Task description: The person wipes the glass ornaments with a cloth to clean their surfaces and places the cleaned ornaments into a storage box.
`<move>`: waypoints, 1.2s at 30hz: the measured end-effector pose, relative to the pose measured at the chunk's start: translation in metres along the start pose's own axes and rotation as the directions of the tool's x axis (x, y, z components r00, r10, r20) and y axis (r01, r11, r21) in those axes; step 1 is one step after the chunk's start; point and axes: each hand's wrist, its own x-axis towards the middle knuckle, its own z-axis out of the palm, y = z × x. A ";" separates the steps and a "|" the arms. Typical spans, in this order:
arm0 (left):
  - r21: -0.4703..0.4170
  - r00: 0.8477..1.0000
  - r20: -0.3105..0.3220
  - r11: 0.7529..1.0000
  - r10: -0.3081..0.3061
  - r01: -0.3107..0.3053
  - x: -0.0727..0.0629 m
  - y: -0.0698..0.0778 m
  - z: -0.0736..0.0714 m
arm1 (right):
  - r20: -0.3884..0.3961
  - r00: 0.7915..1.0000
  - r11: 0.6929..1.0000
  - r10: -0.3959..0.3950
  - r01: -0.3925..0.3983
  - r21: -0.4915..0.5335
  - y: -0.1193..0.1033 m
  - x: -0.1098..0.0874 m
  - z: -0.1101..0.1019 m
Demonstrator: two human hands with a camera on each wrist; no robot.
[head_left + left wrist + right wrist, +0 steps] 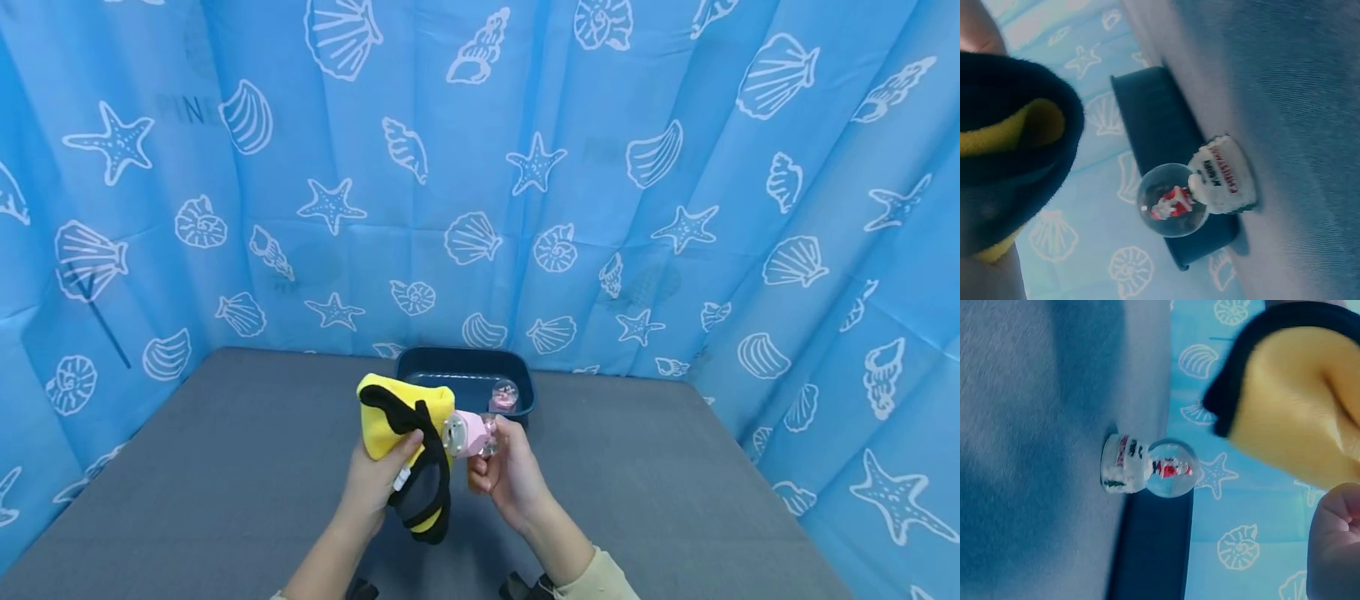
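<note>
In the head view my left hand [378,479] grips a folded yellow and black cloth [431,400] with black trim and a small white tag. Close to its right side, a pink snow globe [472,433] lies tilted sideways in the fingers of my right hand [517,479], which pinch its clear dome end. Whether the cloth touches the globe, I cannot tell. A Santa snow globe [1222,175] with a white Christmas base stands upright on the table in both wrist views; the cloth and hands apparently hide it from the head camera.
A dark blue tray [420,360] sits at the back of the grey table [652,492], just behind the Santa globe. Inside its right end is another pink-based snow globe [505,393]. Blue curtains [480,167] with shell prints enclose the back and sides.
</note>
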 end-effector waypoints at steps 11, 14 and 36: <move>0.001 1.000 0.025 1.000 0.019 -0.019 0.005 0.002 0.007 | -0.012 1.000 0.999 -0.025 0.025 -0.031 0.004 0.002 0.003; -0.001 0.999 0.039 1.000 0.021 -0.021 0.005 0.000 0.007 | -0.020 1.000 1.000 -0.019 0.018 -0.026 0.005 0.002 0.003; -0.130 0.996 -0.016 0.988 -0.089 0.086 0.002 -0.007 0.006 | 0.004 0.996 0.995 -0.092 0.092 -0.049 0.000 0.001 0.010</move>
